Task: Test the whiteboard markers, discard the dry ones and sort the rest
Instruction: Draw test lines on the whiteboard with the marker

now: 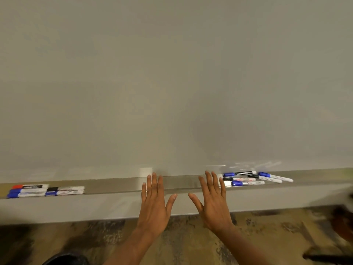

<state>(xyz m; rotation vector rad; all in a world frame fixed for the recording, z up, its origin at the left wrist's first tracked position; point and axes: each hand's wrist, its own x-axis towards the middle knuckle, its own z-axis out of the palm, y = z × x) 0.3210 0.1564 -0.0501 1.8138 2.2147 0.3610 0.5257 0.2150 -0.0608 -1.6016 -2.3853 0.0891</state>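
Head view: left hand (152,204) and right hand (213,204) are hovering spread, empty; tidy red, blue and black capped markers (45,190) seem sorted, jumbled blue-and-black markers (248,179) seemingly awaiting testing.

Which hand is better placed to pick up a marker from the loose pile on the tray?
Probably the right hand: it is open, empty and next to the loose pile. The left hand is farther away.

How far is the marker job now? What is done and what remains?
Seemingly done: a tidy group of markers lies in rows on the tray, left end. In hand: nothing; left hand and right hand are open and empty. Left: the loose pile of markers at the right, maybe unsorted. The whiteboard shows no test marks.
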